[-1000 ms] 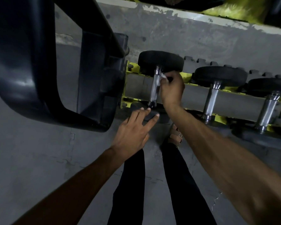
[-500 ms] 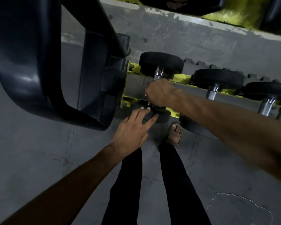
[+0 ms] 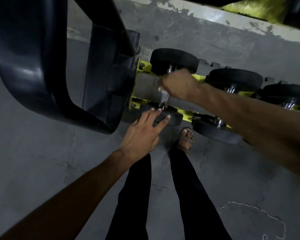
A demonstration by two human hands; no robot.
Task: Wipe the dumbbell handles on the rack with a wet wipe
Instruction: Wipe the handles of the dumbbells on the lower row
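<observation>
Dumbbell handle [image 3: 164, 99] inside right grip [image 3: 179, 84]; left grip [image 3: 142, 134] against near head [image 3: 174, 118].

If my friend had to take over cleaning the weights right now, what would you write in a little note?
Right hand: wrapped round the upper part of the first dumbbell handle. A pale bit at its fingers looks like the wet wipe.
Left hand: flat, with fingertips touching that dumbbell's near head.
The dumbbells lie on the yellow rack.
Done: the first handle is being wiped; how much is clean cannot be told.
Left: finish it, then wipe the second handle and the third handle to the right.
</observation>
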